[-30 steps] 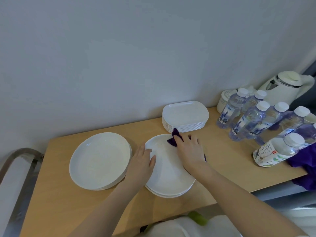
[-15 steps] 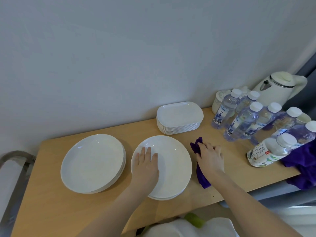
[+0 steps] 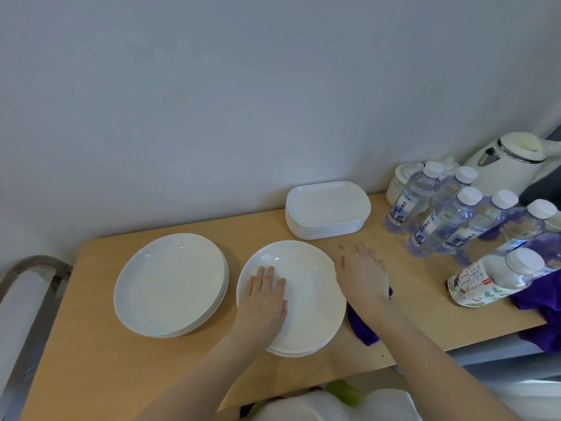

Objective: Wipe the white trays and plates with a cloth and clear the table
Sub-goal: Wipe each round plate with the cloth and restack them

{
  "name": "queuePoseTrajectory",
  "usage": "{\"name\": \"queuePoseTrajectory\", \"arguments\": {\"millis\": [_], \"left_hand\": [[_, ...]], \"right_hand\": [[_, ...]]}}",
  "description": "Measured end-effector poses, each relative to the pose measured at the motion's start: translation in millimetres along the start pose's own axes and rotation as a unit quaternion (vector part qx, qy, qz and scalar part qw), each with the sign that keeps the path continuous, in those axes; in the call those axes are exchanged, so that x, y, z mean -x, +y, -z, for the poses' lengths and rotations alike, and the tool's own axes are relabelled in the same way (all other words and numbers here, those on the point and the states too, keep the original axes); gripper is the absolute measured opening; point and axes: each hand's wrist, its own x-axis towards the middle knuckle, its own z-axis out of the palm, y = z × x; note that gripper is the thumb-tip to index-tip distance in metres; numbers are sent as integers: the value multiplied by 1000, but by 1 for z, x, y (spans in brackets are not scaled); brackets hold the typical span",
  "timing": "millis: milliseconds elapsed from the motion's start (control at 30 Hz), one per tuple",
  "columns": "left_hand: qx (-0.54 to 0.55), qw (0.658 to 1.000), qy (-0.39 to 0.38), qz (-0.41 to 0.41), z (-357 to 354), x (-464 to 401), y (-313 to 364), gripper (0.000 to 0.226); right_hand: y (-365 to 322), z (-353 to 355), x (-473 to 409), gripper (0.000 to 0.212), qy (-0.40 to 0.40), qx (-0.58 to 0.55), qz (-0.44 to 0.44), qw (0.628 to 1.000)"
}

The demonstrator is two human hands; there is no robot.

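- Head view, hands: the left hand (image 3: 267, 294) lies flat, fingers straight, on the top plate (image 3: 306, 287) of the near stack. The right hand (image 3: 362, 273) rests with fingers spread at that plate's right rim, its heel over the purple cloth (image 3: 362, 329); it pinches nothing that shows.
- Where things lie: the near stack sits at the front of the wooden worktop (image 3: 91, 360), a 2nd plate stack (image 3: 170, 284) just left of it, apart. Rounded-rectangle trays (image 3: 328, 205) are stacked behind, near the wall.
- Handling, as a judgement: the plates look glazed, smooth and glossy, so stiff, breakable and likely slippery; a stack would be heavy. Better to lift 1 plate by opposite rims, or hold it flat-palmed while wiping.
- The trays look thin and light, perhaps plastic; the raised rim offers a hold.
- The cloth is soft and limp, crumpled on the worktop; it can be bunched anywhere.
- Right side: clear bottles (image 3: 437, 223) with white caps, and a white kettle (image 3: 510, 168).
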Motion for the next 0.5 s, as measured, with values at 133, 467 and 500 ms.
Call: {"name": "queuePoseTrajectory", "arguments": {"millis": [133, 467, 500], "left_hand": [[35, 997, 60, 12, 18, 3, -9, 45], [89, 960, 194, 181, 43, 43, -100, 37], [96, 955, 189, 208, 40, 47, -111, 38]], "right_hand": [[-44, 5, 5, 31, 9, -71, 107, 992], [-151, -29, 22, 26, -82, -165, 260, 948], [-159, -34, 24, 29, -86, -173, 263, 945]]}}
